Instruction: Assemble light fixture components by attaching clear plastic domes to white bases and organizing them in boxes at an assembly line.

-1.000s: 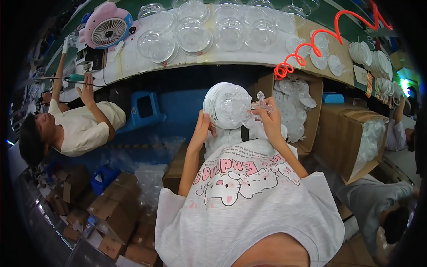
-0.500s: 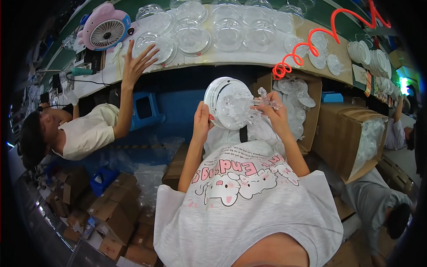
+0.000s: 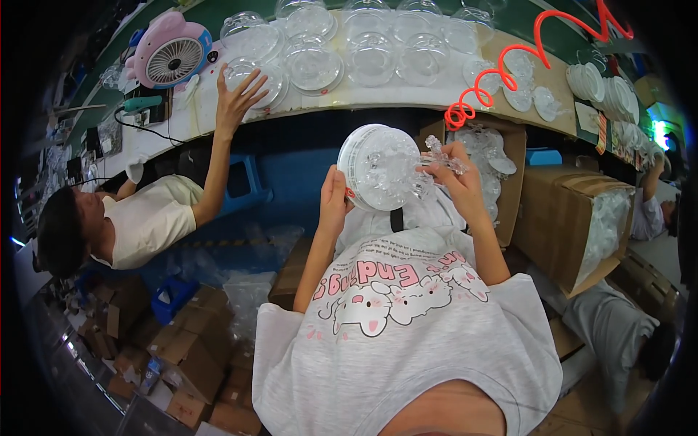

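My left hand [image 3: 336,198] is closed on the edge of a round white disc-shaped housing [image 3: 349,155], held tilted above my lap. Clear plastic pieces [image 3: 389,168] cover much of its face. At the housing's right side, my right hand [image 3: 462,183] pinches a clear plastic branched piece [image 3: 440,156], part of which sticks out past the fingers. Whether this piece touches the housing I cannot tell.
Clear domes on discs [image 3: 313,64] stand in rows on the workbench [image 3: 363,98]. A co-worker's hand [image 3: 236,98] reaches to one at left. A red coiled hose [image 3: 502,71] hangs at right, above an open carton [image 3: 515,185] of clear parts. A pink fan [image 3: 173,54] stands far left.
The housing has turned slightly in my left hand's grip. My right hand has moved a little to the right with the clear piece. The co-worker's reaching hand has shifted right, against a dome.
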`<state>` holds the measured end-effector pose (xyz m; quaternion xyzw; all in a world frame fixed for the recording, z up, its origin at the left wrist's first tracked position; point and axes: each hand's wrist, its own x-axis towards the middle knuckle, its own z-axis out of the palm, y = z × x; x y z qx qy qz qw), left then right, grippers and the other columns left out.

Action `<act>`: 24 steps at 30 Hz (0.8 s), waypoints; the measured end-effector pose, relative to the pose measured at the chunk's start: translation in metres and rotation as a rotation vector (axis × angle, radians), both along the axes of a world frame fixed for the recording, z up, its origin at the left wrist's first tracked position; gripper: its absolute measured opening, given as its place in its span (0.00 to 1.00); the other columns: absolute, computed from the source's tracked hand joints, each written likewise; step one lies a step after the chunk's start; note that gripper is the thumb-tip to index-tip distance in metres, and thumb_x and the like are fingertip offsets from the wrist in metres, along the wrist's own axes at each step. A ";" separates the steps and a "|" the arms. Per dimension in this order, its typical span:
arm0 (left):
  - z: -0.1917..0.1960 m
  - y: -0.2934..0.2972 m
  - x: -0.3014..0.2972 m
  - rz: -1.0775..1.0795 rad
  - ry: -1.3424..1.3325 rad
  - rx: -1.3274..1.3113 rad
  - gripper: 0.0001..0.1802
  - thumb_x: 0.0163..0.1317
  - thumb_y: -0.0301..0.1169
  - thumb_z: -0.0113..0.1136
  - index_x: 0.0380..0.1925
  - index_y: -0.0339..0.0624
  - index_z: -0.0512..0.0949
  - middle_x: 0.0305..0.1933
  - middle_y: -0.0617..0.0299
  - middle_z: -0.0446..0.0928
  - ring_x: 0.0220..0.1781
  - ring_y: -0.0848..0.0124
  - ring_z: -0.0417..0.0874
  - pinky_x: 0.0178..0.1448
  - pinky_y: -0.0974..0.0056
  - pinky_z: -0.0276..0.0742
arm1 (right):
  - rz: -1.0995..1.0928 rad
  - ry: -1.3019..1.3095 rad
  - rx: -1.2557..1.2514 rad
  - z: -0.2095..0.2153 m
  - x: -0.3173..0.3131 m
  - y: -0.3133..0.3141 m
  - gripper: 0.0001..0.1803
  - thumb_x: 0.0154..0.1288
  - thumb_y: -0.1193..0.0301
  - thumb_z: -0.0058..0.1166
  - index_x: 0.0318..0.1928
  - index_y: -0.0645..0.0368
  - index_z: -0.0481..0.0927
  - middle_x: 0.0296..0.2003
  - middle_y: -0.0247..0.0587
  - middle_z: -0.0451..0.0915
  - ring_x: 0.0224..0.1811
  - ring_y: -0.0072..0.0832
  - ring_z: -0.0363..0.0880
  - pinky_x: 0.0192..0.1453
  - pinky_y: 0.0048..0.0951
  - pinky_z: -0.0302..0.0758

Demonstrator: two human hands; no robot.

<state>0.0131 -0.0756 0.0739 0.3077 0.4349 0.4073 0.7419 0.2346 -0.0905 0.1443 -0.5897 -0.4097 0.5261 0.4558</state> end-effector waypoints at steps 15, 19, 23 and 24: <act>-0.010 -0.018 0.000 0.020 -0.100 -0.140 0.13 0.67 0.42 0.35 0.34 0.47 0.66 0.17 0.74 0.63 0.11 0.88 0.51 0.13 0.80 0.44 | 0.175 -0.205 -0.145 0.006 -0.001 0.005 0.07 0.57 0.72 0.46 0.34 0.61 0.65 0.26 0.38 0.74 0.31 0.20 0.75 0.31 0.22 0.70; -0.015 -0.017 -0.005 0.004 -0.120 -0.158 0.13 0.67 0.41 0.35 0.35 0.47 0.66 0.18 0.73 0.64 0.12 0.88 0.51 0.13 0.80 0.44 | 0.259 -0.345 -0.050 0.010 -0.001 0.012 0.08 0.58 0.71 0.46 0.34 0.61 0.64 0.26 0.41 0.74 0.29 0.22 0.74 0.30 0.23 0.70; -0.029 -0.020 -0.010 -0.024 -0.139 -0.169 0.12 0.67 0.41 0.35 0.38 0.47 0.66 0.19 0.72 0.65 0.13 0.87 0.53 0.14 0.80 0.46 | 0.272 -0.227 -0.207 0.011 -0.007 0.018 0.08 0.58 0.71 0.46 0.34 0.60 0.63 0.27 0.39 0.73 0.30 0.21 0.74 0.31 0.22 0.70; -0.032 -0.022 -0.013 -0.027 -0.129 -0.159 0.13 0.67 0.41 0.35 0.39 0.48 0.66 0.20 0.71 0.65 0.13 0.86 0.54 0.15 0.80 0.47 | 0.287 -0.241 -0.254 0.012 -0.009 0.019 0.08 0.58 0.71 0.47 0.35 0.59 0.63 0.28 0.35 0.72 0.32 0.17 0.73 0.32 0.21 0.70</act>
